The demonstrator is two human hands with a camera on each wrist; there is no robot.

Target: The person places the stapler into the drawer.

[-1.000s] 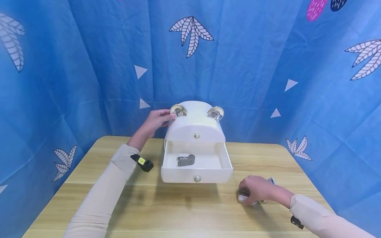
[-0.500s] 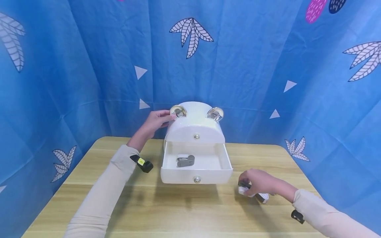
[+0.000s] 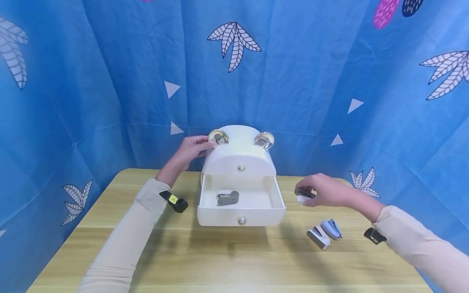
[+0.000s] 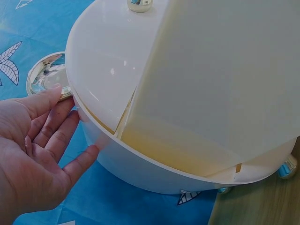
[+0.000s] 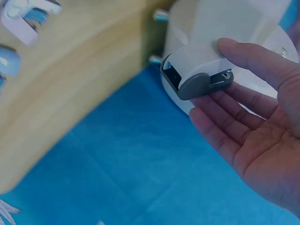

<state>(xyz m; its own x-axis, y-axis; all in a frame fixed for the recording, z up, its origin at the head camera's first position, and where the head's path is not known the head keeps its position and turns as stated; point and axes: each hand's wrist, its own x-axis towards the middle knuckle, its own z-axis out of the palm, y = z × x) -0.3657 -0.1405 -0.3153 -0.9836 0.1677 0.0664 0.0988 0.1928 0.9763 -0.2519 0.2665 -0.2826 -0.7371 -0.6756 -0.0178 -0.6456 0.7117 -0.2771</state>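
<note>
In the head view a white drawer box [image 3: 239,156] with gold ears stands at the table's back, its lower drawer [image 3: 261,199] pulled out. A small grey stapler [image 3: 228,198] lies in the drawer's left part. My left hand [image 3: 190,150] pinches the left gold ear [image 4: 44,77], thumb in front, other fingers along the box's side. To the right of the drawer, above the table, my right hand [image 3: 326,189] holds a grey and white mini stapler [image 5: 199,72] between thumb and fingers. A pinkish-white stapler [image 3: 318,237] and a lavender-blue stapler [image 3: 331,229] lie side by side below it.
The wooden table [image 3: 165,260] has rounded back corners. A blue patterned curtain [image 3: 311,81] hangs close behind it and along both sides. A round knob [image 3: 242,221] sticks out from the drawer's front.
My right hand has lifted the grey and white stapler off the table, up and away from me, uncovering the two other staplers. The left hand stays on the ear.
</note>
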